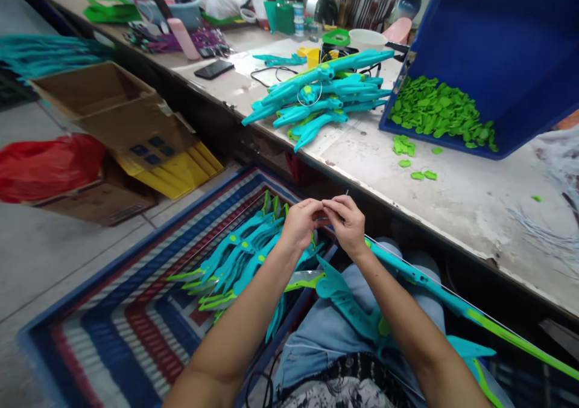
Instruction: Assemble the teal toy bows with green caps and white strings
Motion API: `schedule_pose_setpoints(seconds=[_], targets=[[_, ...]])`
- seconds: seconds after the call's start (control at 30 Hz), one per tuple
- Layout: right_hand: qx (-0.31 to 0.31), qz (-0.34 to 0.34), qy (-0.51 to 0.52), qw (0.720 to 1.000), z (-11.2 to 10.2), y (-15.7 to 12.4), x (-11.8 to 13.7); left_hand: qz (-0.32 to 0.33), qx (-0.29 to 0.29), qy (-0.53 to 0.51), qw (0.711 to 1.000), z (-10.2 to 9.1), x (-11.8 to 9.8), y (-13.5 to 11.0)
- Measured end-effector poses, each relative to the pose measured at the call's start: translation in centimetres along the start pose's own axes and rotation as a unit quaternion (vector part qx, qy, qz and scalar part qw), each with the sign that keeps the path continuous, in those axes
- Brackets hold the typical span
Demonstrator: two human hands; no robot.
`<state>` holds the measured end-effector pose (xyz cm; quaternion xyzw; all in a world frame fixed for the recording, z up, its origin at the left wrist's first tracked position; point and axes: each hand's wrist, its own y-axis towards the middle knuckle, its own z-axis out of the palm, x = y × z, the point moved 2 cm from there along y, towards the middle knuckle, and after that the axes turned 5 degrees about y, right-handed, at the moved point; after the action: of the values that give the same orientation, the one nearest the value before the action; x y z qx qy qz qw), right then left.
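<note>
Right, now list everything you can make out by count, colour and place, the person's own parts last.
Table: one, whitish, centre to right.
Striped tray: one, blue, red and white, lower left.
Tray assemblies: several, turquoise and green, in the tray.
Lap assembly: at least one, turquoise and green, across the lap.
Piled parts: several, turquoise and green, on the table.
Bin: one, blue, tipped, table's right.
Small pieces: many, green, inside and before the bin.
Phone: one, black, on the table.
Cardboard boxes: two, brown, left.
Plastic bag: one, red, left edge.
Far clutter: uncounted, mixed colours, blurred.
Hands: two, left and right, bare, fingertips together, centre.
</note>
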<state>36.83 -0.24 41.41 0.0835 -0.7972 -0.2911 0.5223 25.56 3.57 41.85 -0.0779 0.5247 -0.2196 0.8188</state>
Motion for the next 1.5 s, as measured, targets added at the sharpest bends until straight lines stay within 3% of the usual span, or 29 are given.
schedule_pose_setpoints(seconds=[0.1, 0.27, 0.53, 0.77, 0.93, 1.0, 1.07, 1.13, 1.2, 1.27, 1.37, 1.5], targets=[[0.009, -0.032, -0.018, 0.999, -0.7, 0.5, 0.0, -0.011, 0.039, 0.0, 0.999, 0.1, -0.3, 0.1], [0.044, -0.037, -0.069, 0.996, -1.4, 0.8, 0.1, 0.055, 0.068, 0.106, 0.991, 0.2, -0.4, -0.1], [0.021, -0.018, -0.11, 0.994, -1.6, -0.3, -0.4, 0.143, -0.007, 0.217, 0.966, -0.1, 0.9, 0.2], [0.061, -0.036, -0.16, 0.984, -1.2, -2.6, -1.5, 0.068, 0.104, 0.242, 0.962, -2.1, 2.0, 0.0], [0.045, -0.038, -0.224, 0.973, -1.0, -4.1, -3.5, 0.134, 0.117, 0.31, 0.934, -2.7, 3.5, -0.6], [0.063, -0.031, -0.222, 0.973, -0.9, -4.6, -3.5, 0.166, 0.076, 0.313, 0.932, -3.7, 4.0, -1.7], [0.076, -0.027, -0.197, 0.977, -0.9, -5.3, -2.6, 0.171, -0.009, 0.314, 0.934, -5.8, 4.6, -3.8], [0.106, -0.027, -0.152, 0.982, -0.6, -6.3, -1.4, 0.143, -0.102, 0.345, 0.922, -8.8, 5.9, -7.1], [0.184, -0.036, -0.105, 0.977, 0.4, -7.7, -0.1, 0.094, -0.136, 0.406, 0.899, -11.7, 7.9, -11.0], [0.292, -0.053, -0.091, 0.951, 2.0, -9.5, 0.8, 0.044, -0.09, 0.471, 0.877, -13.8, 10.4, -14.7], [0.406, -0.054, -0.163, 0.897, 4.3, -11.9, 0.8, -0.001, 0.008, 0.529, 0.848, -15.4, 13.9, -18.2], [0.477, -0.014, -0.274, 0.835, 5.7, -13.2, -0.1, -0.001, 0.067, 0.545, 0.835, -15.4, 15.0, -18.8]])
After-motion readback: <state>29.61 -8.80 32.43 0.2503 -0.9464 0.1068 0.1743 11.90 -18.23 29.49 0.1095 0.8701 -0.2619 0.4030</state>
